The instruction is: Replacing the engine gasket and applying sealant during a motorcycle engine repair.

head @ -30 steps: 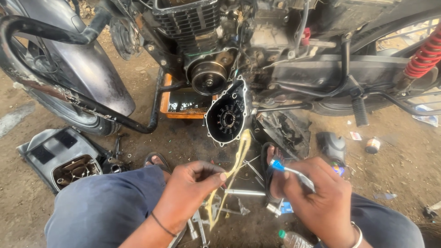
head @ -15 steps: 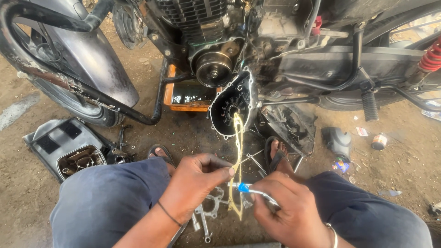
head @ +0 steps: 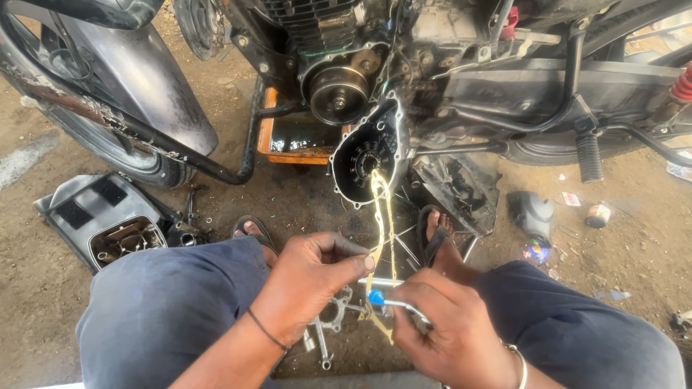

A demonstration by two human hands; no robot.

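Honestly, much of this head view is cut off or hard for me to read. The motorcycle [head: 447,65] runs off the top and both sides, so I see only its engine, part of a tyre and the frame tubes. My own forearms leave the bottom edge, and my knees in dark blue trousers fill the lower corners. The spanners [head: 328,328] on the dirt floor lie mostly hidden under my hands.

My left hand [head: 310,281] sits at centre, its grip narrow: thumb and forefinger pinch the yellowish gasket [head: 382,238] partway up its loop. The gasket is thin and see-through in places, and its lower end, near my right hand, is hard to trace. My right hand [head: 450,328] lies just right of and below the left, fingers curled around a small metal tube with a blue cap [head: 386,301]. The blue tip touches or nearly touches the gasket; I cannot tell which.

The gasket's long axis runs nearly upright in the picture, from between my two hands away from me toward the engine. Its top end overlaps the dark engine side cover [head: 367,155], which leans beside the exposed round rotor [head: 339,90]. The tube lies almost level, blue tip pointing left toward my left hand.

An orange oil tray [head: 267,137] sits beneath the engine. A grey plastic panel [head: 94,209] lies on the ground at left. My sandalled foot [head: 436,230] shows just right of the gasket.
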